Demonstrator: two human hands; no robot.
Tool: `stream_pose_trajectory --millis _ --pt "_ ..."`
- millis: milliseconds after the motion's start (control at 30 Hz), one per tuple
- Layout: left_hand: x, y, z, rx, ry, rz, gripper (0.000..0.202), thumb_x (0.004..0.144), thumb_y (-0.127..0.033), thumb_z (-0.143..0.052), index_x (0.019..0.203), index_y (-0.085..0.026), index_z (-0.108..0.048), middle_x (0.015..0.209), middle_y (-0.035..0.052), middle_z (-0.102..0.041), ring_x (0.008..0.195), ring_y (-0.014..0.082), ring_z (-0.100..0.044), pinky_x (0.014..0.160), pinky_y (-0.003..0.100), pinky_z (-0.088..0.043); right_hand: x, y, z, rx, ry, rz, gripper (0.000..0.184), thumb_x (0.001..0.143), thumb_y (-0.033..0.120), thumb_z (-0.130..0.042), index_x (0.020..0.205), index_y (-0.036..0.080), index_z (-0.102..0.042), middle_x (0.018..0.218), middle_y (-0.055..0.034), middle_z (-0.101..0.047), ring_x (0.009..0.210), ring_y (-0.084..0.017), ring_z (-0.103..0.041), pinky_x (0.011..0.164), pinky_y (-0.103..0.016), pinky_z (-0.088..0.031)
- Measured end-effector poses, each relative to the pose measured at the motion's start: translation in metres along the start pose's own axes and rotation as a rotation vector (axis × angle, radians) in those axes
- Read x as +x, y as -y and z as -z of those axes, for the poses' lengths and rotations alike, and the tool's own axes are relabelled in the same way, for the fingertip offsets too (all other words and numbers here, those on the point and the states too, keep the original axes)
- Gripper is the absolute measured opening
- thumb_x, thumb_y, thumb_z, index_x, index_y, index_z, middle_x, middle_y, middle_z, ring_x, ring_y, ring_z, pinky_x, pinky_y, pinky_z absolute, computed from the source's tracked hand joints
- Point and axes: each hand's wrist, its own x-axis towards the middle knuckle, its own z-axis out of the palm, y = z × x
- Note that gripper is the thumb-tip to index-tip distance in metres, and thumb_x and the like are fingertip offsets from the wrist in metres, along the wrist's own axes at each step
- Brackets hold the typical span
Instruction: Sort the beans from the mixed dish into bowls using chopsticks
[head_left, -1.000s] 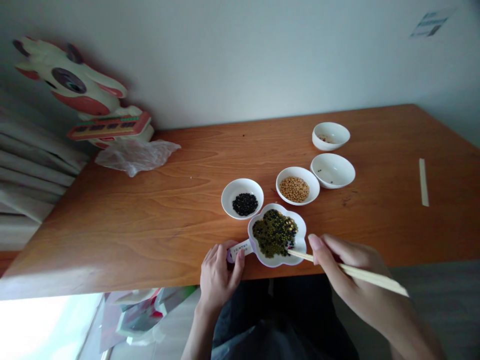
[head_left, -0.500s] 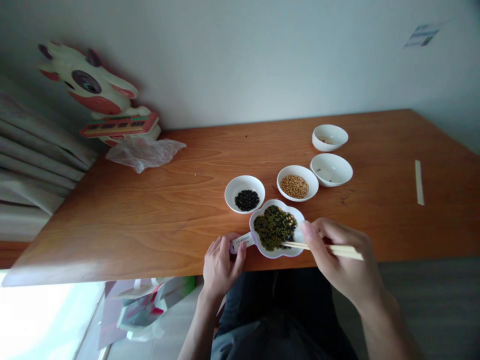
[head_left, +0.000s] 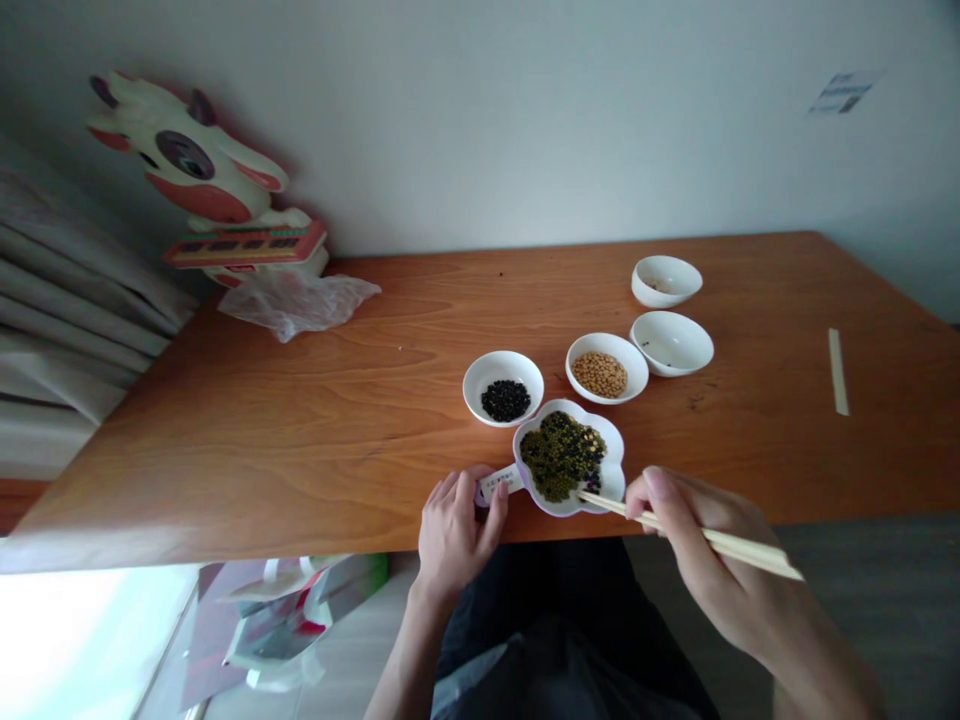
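My left hand (head_left: pixel 459 525) grips the short labelled handle of a white flower-shaped dish (head_left: pixel 615 462) at the table's front edge. Green and black beans (head_left: pixel 562 455) lie mixed in it, with a few paler ones. My right hand (head_left: pixel 712 560) is closed round a pair of wooden chopsticks (head_left: pixel 720 542), whose tips touch the beans near the dish's lower edge. Just behind the dish stand a white bowl (head_left: pixel 480 371) of black beans (head_left: pixel 505 400) and a white bowl (head_left: pixel 636 366) of yellow soybeans (head_left: pixel 599 374).
Two more white bowls, a nearer one (head_left: pixel 686 343) and a farther one (head_left: pixel 675 272), hold a few bits each. A cow-shaped toy keyboard (head_left: pixel 247 240) and a crumpled plastic bag (head_left: pixel 307 305) sit at the back left. A pale strip (head_left: pixel 838 372) lies on the table's right side.
My right hand has drawn back to the right and tilted the chopsticks, their tips still in the dish. The view has shifted slightly; my left hand keeps its hold on the handle.
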Motion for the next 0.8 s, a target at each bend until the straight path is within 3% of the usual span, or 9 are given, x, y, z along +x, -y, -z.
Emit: stream_pose_trajectory --millis 167,300,433,600,800 --pt "0.001 -0.001 0.002 -0.005 0.006 -0.013 0.017 0.105 -0.038 -0.055 0.110 -0.023 -0.058 0.096 0.0074 -0.071 0.084 0.0257 -0.067 0.079 0.041 -0.052 -0.027 -0.011 0.007 -0.002 -0.080 -0.054 0.030 0.109 0.039 -0.044 0.092 0.028 -0.066 0.082 0.0018 -0.071 0.077 -0.015 -0.068 0.070 -0.024 -0.051" --pt "0.001 -0.002 0.002 -0.002 0.004 -0.013 0.015 0.105 -0.037 -0.056 0.109 -0.023 -0.059 0.094 0.0065 -0.070 0.082 0.0252 -0.066 0.079 0.040 -0.051 -0.039 -0.012 0.009 0.060 -0.160 -0.076 0.037 0.107 0.043 -0.043 0.087 0.027 -0.070 0.078 -0.0020 -0.071 0.064 -0.017 -0.065 0.059 -0.026 -0.052" --pt "0.001 -0.002 0.002 0.002 0.007 -0.007 0.015 0.104 -0.036 -0.056 0.110 -0.023 -0.059 0.093 0.0065 -0.070 0.082 0.0246 -0.065 0.077 0.039 -0.051 -0.043 -0.018 0.002 0.176 -0.199 -0.103 0.044 0.104 0.052 -0.044 0.084 0.026 -0.073 0.078 -0.0069 -0.073 0.063 -0.022 -0.067 0.050 -0.029 -0.052" --pt "0.000 -0.001 0.001 0.015 0.000 -0.011 0.014 0.104 -0.035 -0.056 0.109 -0.022 -0.059 0.093 0.0071 -0.070 0.081 0.0241 -0.066 0.076 0.038 -0.051 -0.042 -0.032 -0.005 0.238 -0.213 -0.113 0.047 0.102 0.057 -0.046 0.078 0.027 -0.074 0.073 -0.0061 -0.071 0.058 -0.020 -0.064 0.048 -0.028 -0.050" --pt "0.003 -0.002 0.003 0.023 -0.012 -0.019 0.013 0.104 -0.034 -0.056 0.109 -0.023 -0.060 0.093 0.0077 -0.071 0.080 0.0246 -0.067 0.075 0.038 -0.053 -0.041 -0.031 -0.006 0.184 -0.231 -0.099 0.045 0.103 0.053 -0.042 0.081 0.028 -0.072 0.070 -0.0057 -0.069 0.057 -0.021 -0.063 0.048 -0.029 -0.050"
